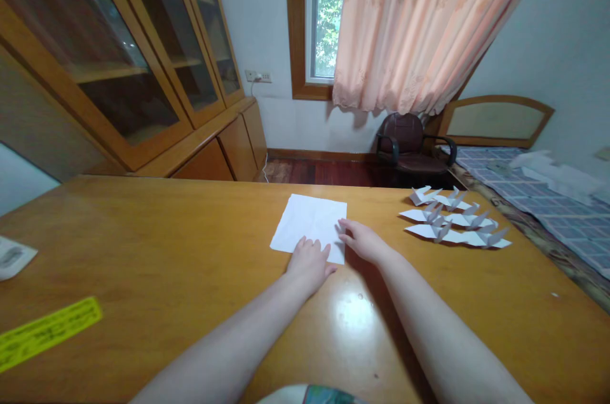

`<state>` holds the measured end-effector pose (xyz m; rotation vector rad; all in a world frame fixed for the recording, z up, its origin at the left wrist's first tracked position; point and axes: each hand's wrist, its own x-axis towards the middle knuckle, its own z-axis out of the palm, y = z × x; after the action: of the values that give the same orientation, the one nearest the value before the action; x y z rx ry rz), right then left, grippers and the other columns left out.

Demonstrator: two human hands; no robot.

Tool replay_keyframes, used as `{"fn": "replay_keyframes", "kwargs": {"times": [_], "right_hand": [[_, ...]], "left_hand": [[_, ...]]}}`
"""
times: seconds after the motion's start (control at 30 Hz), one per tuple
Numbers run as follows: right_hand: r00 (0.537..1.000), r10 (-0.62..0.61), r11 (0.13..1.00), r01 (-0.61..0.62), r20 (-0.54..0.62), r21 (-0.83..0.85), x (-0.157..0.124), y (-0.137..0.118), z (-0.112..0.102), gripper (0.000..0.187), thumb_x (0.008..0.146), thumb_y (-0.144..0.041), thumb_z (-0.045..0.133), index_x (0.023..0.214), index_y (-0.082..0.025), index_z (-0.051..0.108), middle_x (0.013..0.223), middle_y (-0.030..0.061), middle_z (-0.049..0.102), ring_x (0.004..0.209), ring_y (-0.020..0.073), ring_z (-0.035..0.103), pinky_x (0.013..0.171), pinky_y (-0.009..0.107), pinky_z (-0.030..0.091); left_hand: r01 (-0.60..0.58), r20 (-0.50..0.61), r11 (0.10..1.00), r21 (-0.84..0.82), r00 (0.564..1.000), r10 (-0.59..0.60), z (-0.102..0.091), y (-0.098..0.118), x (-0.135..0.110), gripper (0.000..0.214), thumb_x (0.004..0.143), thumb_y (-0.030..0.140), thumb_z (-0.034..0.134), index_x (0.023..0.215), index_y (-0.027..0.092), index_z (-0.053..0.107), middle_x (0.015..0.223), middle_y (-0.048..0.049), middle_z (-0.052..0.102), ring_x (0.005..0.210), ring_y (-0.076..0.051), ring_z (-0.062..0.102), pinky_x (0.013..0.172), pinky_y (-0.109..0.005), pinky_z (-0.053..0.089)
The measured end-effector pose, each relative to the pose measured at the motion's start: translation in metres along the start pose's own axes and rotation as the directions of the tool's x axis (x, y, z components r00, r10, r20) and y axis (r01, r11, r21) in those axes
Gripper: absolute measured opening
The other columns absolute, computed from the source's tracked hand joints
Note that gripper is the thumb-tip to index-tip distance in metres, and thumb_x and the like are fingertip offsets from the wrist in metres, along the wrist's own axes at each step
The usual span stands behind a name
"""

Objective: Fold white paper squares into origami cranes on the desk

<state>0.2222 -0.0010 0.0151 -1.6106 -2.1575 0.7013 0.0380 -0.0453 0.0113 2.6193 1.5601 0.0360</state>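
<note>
In the head view, a white sheet lies flat on the wooden table, in front of the person, and its left edge is somewhat uneven. The left hand rests on the near part of the sheet, with its fingers spread and slightly bent, the palm down. The right hand is at the right edge of the sheet; its thumb and forefinger are a little apart there, but I cannot tell whether they grip the paper. To the right, near the table's far edge, folded paper cranes stand close together in rows. At the left are a yellow label and a white object, cut by the frame. Behind the table, on the left, is a wooden cabinet. Through its glass doors one sees shelves, but the inside is too dark to tell the contents. Its lower doors are closed.
</note>
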Motion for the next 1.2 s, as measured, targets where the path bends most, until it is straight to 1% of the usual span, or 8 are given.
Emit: {"fn": "replay_keyframes", "kwargs": {"times": [0.13, 0.2, 0.27, 0.33, 0.5, 0.73, 1.07, 1.2], "right_hand": [[1.000, 0.013, 0.990, -0.012, 0.004, -0.143, 0.019, 0.011, 0.025, 0.049, 0.088, -0.037, 0.053, 0.134, -0.020, 0.051, 0.146, 0.0105, 0.041, 0.136, 0.0252, 0.035, 0.113, 0.046, 0.021], [0.998, -0.027, 0.985, 0.037, 0.059, -0.171, 0.022, 0.017, 0.026, 0.051, 0.089, -0.037, 0.050, 0.138, -0.023, 0.045, 0.149, 0.0082, 0.036, 0.139, 0.0241, 0.029, 0.114, 0.049, 0.015], [0.994, -0.026, 0.984, 0.044, 0.102, -0.175, 0.022, 0.023, 0.019, 0.048, 0.091, -0.034, 0.047, 0.138, -0.026, 0.045, 0.150, 0.0062, 0.034, 0.140, 0.0230, 0.027, 0.114, 0.049, 0.014], [0.988, -0.025, 0.982, 0.053, 0.155, -0.180, 0.022, 0.031, 0.009, 0.048, 0.091, -0.032, 0.046, 0.139, -0.030, 0.044, 0.153, 0.0039, 0.029, 0.142, 0.0237, 0.021, 0.114, 0.050, 0.012], [0.987, 0.038, 0.976, -0.003, 0.158, -0.219, 0.025, 0.054, -0.004, 0.048, 0.092, -0.036, 0.046, 0.139, -0.035, 0.042, 0.154, 0.0025, 0.025, 0.143, 0.0283, 0.018, 0.111, 0.057, 0.012], [0.993, 0.074, 0.969, -0.093, -0.094, -0.229, 0.033, 0.069, 0.006, 0.038, 0.096, -0.030, 0.036, 0.127, -0.033, 0.057, 0.145, 0.0027, 0.044, 0.136, 0.0236, 0.035, 0.111, 0.050, 0.022], [0.990, 0.076, 0.980, -0.097, -0.122, -0.175, 0.037, 0.074, 0.007, 0.041, 0.093, -0.019, 0.037, 0.122, -0.034, 0.062, 0.141, 0.0009, 0.048, 0.132, 0.0213, 0.042, 0.111, 0.046, 0.027], [0.988, 0.081, 0.983, -0.102, -0.133, -0.156, 0.037, 0.074, 0.007, 0.041, 0.091, -0.018, 0.038, 0.121, -0.033, 0.063, 0.141, 0.0000, 0.049, 0.132, 0.0204, 0.042, 0.112, 0.044, 0.027]], "left_hand": [[-0.092, 0.046, 0.961, -0.261, 0.993, 0.107, -0.012, -0.050, 0.015, 0.035, 0.088, 0.044, 0.048, 0.111, 0.027, 0.067, 0.114, -0.0070, 0.066, 0.106, -0.024, 0.059, 0.097, -0.036, 0.039], [0.092, -0.002, 0.929, -0.358, 0.995, -0.099, -0.018, -0.080, 0.027, 0.040, 0.088, 0.041, 0.046, 0.119, 0.022, 0.063, 0.124, -0.0093, 0.062, 0.113, -0.024, 0.056, 0.096, -0.033, 0.041], [0.389, -0.036, 0.850, -0.354, 0.903, -0.428, -0.020, -0.104, 0.038, 0.044, 0.087, 0.039, 0.048, 0.122, 0.016, 0.060, 0.127, -0.0154, 0.059, 0.115, -0.029, 0.055, 0.096, -0.037, 0.041], [0.479, -0.008, 0.784, -0.394, 0.851, -0.525, -0.015, -0.116, 0.046, 0.045, 0.087, 0.037, 0.047, 0.122, 0.012, 0.059, 0.125, -0.0187, 0.059, 0.115, -0.029, 0.055, 0.095, -0.037, 0.042], [0.322, -0.186, 0.866, -0.382, 0.891, -0.413, 0.012, -0.118, 0.051, 0.045, 0.085, 0.033, 0.051, 0.126, 0.018, 0.057, 0.127, -0.0126, 0.060, 0.117, -0.028, 0.053, 0.100, -0.040, 0.039], [0.254, -0.182, 0.879, -0.404, 0.919, -0.349, 0.016, -0.132, 0.057, 0.045, 0.083, 0.011, 0.043, 0.118, 0.030, 0.064, 0.122, -0.0007, 0.065, 0.115, -0.023, 0.055, 0.103, -0.039, 0.037], [0.040, -0.223, 0.792, -0.609, 0.950, -0.220, 0.020, -0.128, 0.061, 0.053, 0.079, 0.016, 0.057, 0.131, 0.023, 0.054, 0.126, -0.0059, 0.061, 0.115, -0.019, 0.056, 0.103, -0.034, 0.040], [0.029, -0.228, 0.829, -0.559, 0.955, -0.188, 0.018, -0.127, 0.060, 0.049, 0.077, 0.028, 0.063, 0.127, 0.024, 0.059, 0.132, -0.0069, 0.056, 0.121, -0.022, 0.051, 0.106, -0.037, 0.038]]}}
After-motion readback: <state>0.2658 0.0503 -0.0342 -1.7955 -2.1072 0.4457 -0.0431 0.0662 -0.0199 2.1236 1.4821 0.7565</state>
